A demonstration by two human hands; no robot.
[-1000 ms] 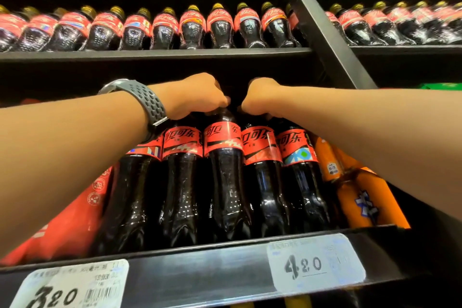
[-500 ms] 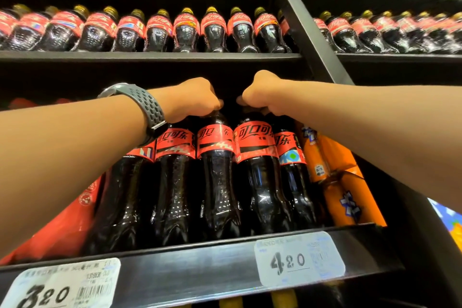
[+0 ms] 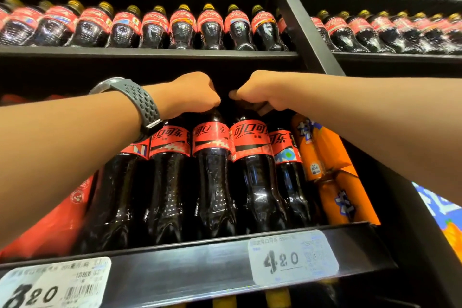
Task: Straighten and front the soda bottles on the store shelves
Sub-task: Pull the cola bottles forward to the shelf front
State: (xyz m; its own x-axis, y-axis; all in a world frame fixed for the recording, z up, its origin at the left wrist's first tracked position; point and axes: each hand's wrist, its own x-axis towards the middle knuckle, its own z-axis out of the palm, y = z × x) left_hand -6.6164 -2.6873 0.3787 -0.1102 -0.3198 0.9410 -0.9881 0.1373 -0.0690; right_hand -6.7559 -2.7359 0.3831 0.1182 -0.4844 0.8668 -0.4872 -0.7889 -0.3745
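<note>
A row of dark cola bottles with red labels stands at the front of the black shelf (image 3: 190, 270). My left hand (image 3: 190, 95), a grey watch on its wrist, grips the top of one cola bottle (image 3: 212, 182) in the middle of the row. Just to its right, my right hand (image 3: 260, 94) grips the cap of the neighbouring cola bottle (image 3: 257, 182), which stands slightly forward with its label facing out. Both caps are hidden under my fingers.
Orange soda bottles (image 3: 332, 177) stand right of the cola row and red bottles (image 3: 57, 222) left of it. Shelves above hold more cola bottles (image 3: 182, 25). A black upright post (image 3: 300, 22) divides the bays. Price tags (image 3: 292, 257) sit on the shelf lip.
The bottle under my right hand has turned and come forward, its label now facing out more fully. Both hands stay on the bottle tops. The view has shifted slightly.
</note>
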